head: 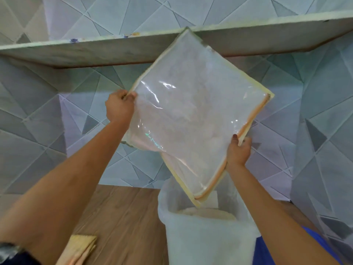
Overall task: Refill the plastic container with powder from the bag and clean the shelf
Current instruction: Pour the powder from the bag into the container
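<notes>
Head view: grips the bag [191, 115] at its left edge with the left hand [119, 108], pinches its right edge with the right hand [238, 152], tilting one corner down to funnel powder [207, 212]. Has the plastic container [206, 241] standing directly beneath, toward the wooden shelf's [124, 217] right edge.

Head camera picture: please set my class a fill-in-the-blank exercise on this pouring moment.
1. The left hand and right hand grip the clear ___ by its edges.
2. Its lowest corner points into the white container, which holds pale ___.
3. A folded cloth lies on the ___ surface.
4. The shelf runs ___ both hands.
Missing words: bag; powder; wooden; above.
</notes>
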